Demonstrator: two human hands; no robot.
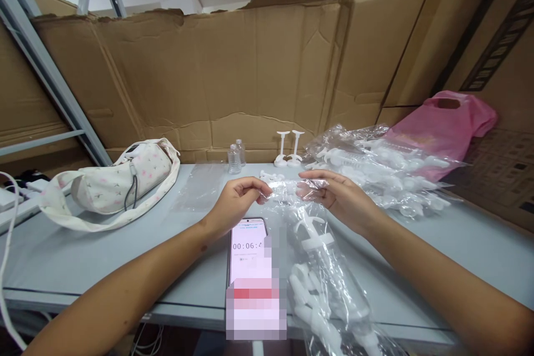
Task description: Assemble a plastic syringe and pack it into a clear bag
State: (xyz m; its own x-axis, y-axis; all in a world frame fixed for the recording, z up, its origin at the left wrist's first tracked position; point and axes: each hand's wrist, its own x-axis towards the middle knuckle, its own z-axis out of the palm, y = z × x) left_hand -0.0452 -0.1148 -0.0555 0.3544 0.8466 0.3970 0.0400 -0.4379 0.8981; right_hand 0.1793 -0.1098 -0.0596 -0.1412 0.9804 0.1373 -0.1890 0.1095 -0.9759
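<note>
A clear plastic bag (337, 267) stretches from between my hands down over the table's front edge. In it lie a clear cylinder with a white T-shaped top (317, 239) and several white plastic parts (311, 295). My left hand (242, 197) pinches the left end of the bag's upper edge between thumb and fingers. At the right end, my right hand (337, 194) holds the film with its fingers fairly straight, some of them seen through the plastic. Small white parts (271, 177) lie on the table just behind the bag's edge.
A phone (248, 267) showing a timer lies in front of my left hand. Two small clear bottles (234, 160) and two white stands (295, 150) are at the back. Filled bags (375, 161) and a pink bag (446, 128) lie right, a patterned fabric bag (120, 183) left, cardboard (233, 78) behind.
</note>
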